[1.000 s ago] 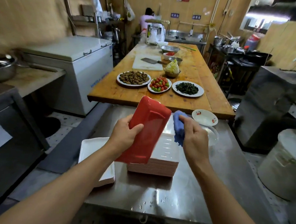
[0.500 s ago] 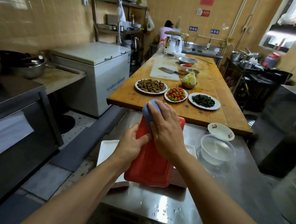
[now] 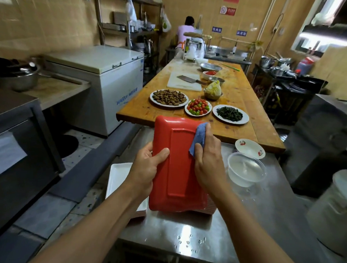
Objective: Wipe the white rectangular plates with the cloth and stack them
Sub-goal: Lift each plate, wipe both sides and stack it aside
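Steel table (image 3: 275, 214): hands wipe red-backed plate (image 3: 176, 172); freezer (image 3: 102, 82) lettering unreadable.

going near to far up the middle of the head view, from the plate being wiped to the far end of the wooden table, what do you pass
red-backed plate → plate of tomatoes → bowl of cabbage → cleaver on white cutting board → metal bowl → white machine

Tan tiled walls (image 3: 43, 21), long wooden table (image 3: 241, 99).
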Motion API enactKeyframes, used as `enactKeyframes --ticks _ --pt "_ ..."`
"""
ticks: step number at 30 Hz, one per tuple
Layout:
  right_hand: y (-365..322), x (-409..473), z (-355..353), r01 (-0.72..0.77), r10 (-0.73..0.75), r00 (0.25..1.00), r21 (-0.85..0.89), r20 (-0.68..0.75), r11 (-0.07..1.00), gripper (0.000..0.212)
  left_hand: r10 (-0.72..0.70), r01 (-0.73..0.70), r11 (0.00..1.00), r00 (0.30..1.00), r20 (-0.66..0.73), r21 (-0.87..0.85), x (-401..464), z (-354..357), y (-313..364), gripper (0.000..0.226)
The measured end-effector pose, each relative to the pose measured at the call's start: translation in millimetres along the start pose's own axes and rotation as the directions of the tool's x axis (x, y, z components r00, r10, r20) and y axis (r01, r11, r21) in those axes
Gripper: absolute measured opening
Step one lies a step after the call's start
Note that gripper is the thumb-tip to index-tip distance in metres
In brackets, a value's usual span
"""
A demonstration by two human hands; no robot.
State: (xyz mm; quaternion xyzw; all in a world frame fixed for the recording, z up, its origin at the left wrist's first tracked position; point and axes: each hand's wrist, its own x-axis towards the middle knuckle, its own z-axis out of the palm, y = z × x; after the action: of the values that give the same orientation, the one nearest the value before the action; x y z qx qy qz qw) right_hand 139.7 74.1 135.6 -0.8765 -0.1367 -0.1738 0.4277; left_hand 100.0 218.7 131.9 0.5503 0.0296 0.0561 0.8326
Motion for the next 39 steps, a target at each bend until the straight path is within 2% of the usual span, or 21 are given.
enactKeyframes --ticks 4,7,11,13,16,18,20,21,23,26,28,30,32,36,39 --pt "7.1 -32.5 -0.1 -0.085 0.085 0.995 -0.015 0.044 0.996 0.060 0.015 -0.024 0.990 0.998 -0.063 -0.140 11.6 4.5 -2.3 0.016" --pt "10.6 -42.5 -10.4 -0.162 0.153 0.986 0.141 0.072 0.977 0.054 0.008 -0.023 0.985 0.996 -0.088 -0.170 18.2 6.9 -7.6 0.016" --pt "12.6 -33.6 -26.4 -0.355 0.327 0.935 0.325 0.141 0.876 0.050 -0.065 0.055 0.985 0.996 -0.059 -0.163 19.1 11.0 -19.9 0.020" --pt "16.0 -30.8 -31.9 -0.374 0.346 0.927 0.367 0.141 0.852 0.052 -0.133 0.133 0.987 0.991 0.007 -0.091 17.6 9.2 -21.3 0.025" --pt "22.7 -28.3 -42.2 -0.367 0.334 0.930 0.332 0.155 0.869 0.054 -0.159 0.150 0.970 0.987 0.031 0.193 18.1 -0.4 -10.7 0.045" --pt "26.8 -27.3 -52.5 -0.353 0.311 0.933 0.279 0.184 0.893 0.056 -0.049 0.047 0.932 0.999 -0.004 0.360 24.5 -7.1 7.1 0.074" --pt "29.7 -26.3 -63.9 -0.335 0.271 0.929 0.262 0.252 0.905 0.058 0.041 -0.071 0.862 0.997 0.069 0.502 32.3 -10.5 28.7 0.091" --pt "30.2 -25.7 -69.5 -0.324 0.247 0.925 0.261 0.290 0.909 0.058 0.029 -0.106 0.822 0.989 0.146 0.559 36.5 -10.8 38.3 0.086" --pt "29.6 -23.7 -79.0 -0.303 0.206 0.913 0.245 0.353 0.921 0.056 -0.118 -0.096 0.779 0.948 0.295 0.619 42.9 -6.9 53.1 0.063" --pt "30.8 -18.7 -87.5 -0.243 0.148 0.908 0.205 0.391 0.948 0.058 -0.289 -0.032 0.793 0.860 0.422 0.608 44.1 0.2 57.3 0.053" --pt "31.2 -15.3 -90.0 -0.172 0.098 0.927 0.180 0.363 0.968 0.059 -0.279 -0.010 0.835 0.854 0.438 0.551 40.5 3.0 54.4 0.055" --pt "28.1 -10.7 -88.0 -0.098 0.046 0.948 0.149 0.315 0.984 0.054 -0.239 0.000 0.866 0.878 0.415 0.500 37.4 4.9 50.3 0.057" --pt "20.5 -4.8 -78.5 -0.011 -0.019 0.960 0.105 0.280 0.994 0.050 -0.218 0.000 0.867 0.900 0.378 0.498 34.0 7.5 45.8 0.057" --pt "-5.0 11.6 -49.7 0.154 -0.151 0.971 -0.001 0.184 0.988 0.053 -0.159 -0.052 0.847 0.925 0.345 0.530 29.5 13.6 36.7 0.041" --pt "-15.6 17.7 -36.7 0.240 -0.225 0.962 -0.089 0.157 0.967 0.056 -0.118 -0.057 0.861 0.944 0.307 0.506 26.3 9.8 35.9 0.043"
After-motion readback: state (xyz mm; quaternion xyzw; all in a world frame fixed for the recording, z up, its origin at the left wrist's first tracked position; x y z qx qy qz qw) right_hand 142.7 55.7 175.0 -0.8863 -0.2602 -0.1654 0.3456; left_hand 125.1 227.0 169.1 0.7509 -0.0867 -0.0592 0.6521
